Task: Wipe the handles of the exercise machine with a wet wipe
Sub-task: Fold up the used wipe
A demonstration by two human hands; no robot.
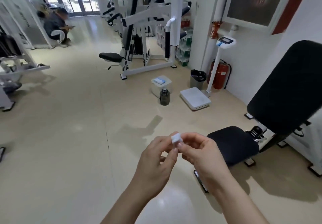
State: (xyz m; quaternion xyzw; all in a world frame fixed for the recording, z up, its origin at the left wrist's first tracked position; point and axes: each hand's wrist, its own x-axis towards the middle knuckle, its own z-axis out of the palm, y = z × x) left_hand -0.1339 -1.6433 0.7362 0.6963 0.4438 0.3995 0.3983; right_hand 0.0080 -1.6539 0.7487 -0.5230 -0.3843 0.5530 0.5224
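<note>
Wet wipe in a small folded wad, held over the floor.
Left hand and right hand both pinched it; the fingers curled and closed on it from either side. Black seat pad lay just right of the hands.

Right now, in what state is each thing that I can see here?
wipe: folded small, pinched between both hands.
left hand: pinches the wipe.
right hand: pinches the wipe.
bottle: upright on the floor.
bin: open, lined with a black bag.
box: closed, a pack lying on top.
</note>
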